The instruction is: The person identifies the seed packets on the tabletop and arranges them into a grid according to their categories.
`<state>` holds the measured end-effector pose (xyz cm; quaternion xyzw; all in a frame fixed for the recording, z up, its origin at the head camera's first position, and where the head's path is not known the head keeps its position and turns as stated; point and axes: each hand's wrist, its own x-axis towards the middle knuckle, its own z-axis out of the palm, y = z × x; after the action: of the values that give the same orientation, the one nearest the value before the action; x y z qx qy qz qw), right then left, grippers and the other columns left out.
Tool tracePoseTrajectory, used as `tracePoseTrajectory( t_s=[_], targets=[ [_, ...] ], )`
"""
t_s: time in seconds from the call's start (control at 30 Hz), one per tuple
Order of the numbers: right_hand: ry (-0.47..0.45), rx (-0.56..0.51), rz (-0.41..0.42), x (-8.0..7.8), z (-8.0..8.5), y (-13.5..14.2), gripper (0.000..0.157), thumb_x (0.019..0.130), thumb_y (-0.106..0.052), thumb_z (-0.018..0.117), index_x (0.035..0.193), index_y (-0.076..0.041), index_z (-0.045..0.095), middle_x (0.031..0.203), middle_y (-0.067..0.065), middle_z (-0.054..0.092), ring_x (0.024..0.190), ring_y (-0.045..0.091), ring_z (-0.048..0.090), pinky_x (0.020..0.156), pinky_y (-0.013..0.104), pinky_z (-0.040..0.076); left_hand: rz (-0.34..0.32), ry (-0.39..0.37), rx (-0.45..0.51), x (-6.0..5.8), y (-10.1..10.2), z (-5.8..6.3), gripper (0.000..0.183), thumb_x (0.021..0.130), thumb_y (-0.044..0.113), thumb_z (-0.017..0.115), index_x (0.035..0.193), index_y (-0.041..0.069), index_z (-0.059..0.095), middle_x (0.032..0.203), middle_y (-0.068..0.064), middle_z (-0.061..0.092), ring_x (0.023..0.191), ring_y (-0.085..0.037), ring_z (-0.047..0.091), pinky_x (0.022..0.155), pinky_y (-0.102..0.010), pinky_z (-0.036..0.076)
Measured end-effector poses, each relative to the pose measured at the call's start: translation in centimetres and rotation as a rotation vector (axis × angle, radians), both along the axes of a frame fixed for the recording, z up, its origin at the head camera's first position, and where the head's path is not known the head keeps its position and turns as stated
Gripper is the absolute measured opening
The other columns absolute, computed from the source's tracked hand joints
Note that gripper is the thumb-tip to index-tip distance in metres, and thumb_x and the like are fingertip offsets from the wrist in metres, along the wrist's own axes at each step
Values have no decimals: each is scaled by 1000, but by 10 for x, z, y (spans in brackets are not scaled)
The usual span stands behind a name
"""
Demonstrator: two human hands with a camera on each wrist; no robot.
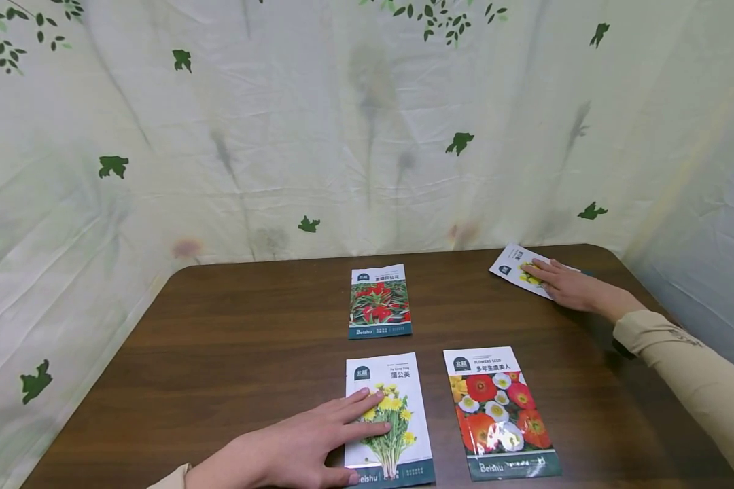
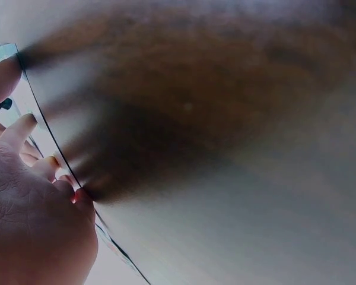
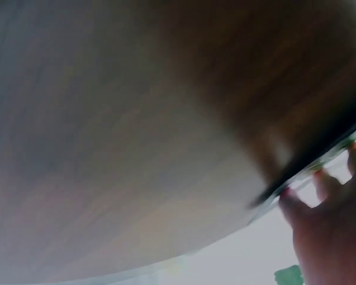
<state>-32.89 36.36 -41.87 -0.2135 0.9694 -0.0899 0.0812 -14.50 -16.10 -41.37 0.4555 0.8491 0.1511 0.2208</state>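
Observation:
My left hand (image 1: pixel 302 438) rests with spread fingers on a white seed packet (image 1: pixel 416 407) with yellow dandelions, near the table's front edge. In the left wrist view the fingertips of that hand (image 2: pixel 35 219) touch the packet's face. At the far right, my right hand (image 1: pixel 578 285) lies over a tilted white packet (image 1: pixel 514 261) with yellow flowers, covering its lower part. The right wrist view shows the fingers (image 3: pixel 293 205) of this hand on the packet, with a dark shadow along the packet's edge.
A packet with red flowers (image 1: pixel 379 302) lies at the back middle. Right of the dandelion packet is one with red, orange and white poppies (image 1: pixel 498 407). All are on a brown wooden table (image 1: pixel 238 326). A pale curtain with leaf prints (image 1: pixel 342 136) hangs behind it.

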Motion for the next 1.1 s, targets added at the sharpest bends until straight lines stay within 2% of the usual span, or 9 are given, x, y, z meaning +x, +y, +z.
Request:
tracePoseTrajectory(
  t_s=[0.3,0.47,0.7,0.83,1.1],
  targets=[
    [112,74,-33,1,3,-8,52,101,-17,47,148,2,38,147,36,32,128,59,35,102,66,29,-17,23,19,1,-1,0,60,97,57,46,153,44,29,163,11,11,149,-20,12,109,-52,32],
    [121,133,-99,5,3,-15,53,101,-21,45,148,1,38,145,36,34,125,59,37,103,67,27,-23,36,26,2,-2,-1,60,97,58,45,153,44,29,163,11,10,149,-20,11,109,-51,33],
    [162,169,-182,13,3,-24,53,102,-27,43,148,-1,39,141,34,38,114,61,39,86,69,40,-40,55,39,2,-2,-1,60,98,58,43,153,42,28,164,9,10,149,-21,11,110,-51,32],
    [190,190,-196,15,1,-26,53,102,-28,43,148,-1,39,137,33,39,110,59,40,80,68,43,-63,102,58,2,-3,-1,60,99,58,42,154,40,28,164,6,11,149,-23,12,110,-50,32],
    [189,230,-209,16,1,-25,55,102,-32,45,149,-4,39,133,34,41,109,55,42,83,67,43,-65,103,65,2,-1,-1,60,99,58,42,154,39,29,164,5,12,149,-24,13,109,-49,33]
  ],
)
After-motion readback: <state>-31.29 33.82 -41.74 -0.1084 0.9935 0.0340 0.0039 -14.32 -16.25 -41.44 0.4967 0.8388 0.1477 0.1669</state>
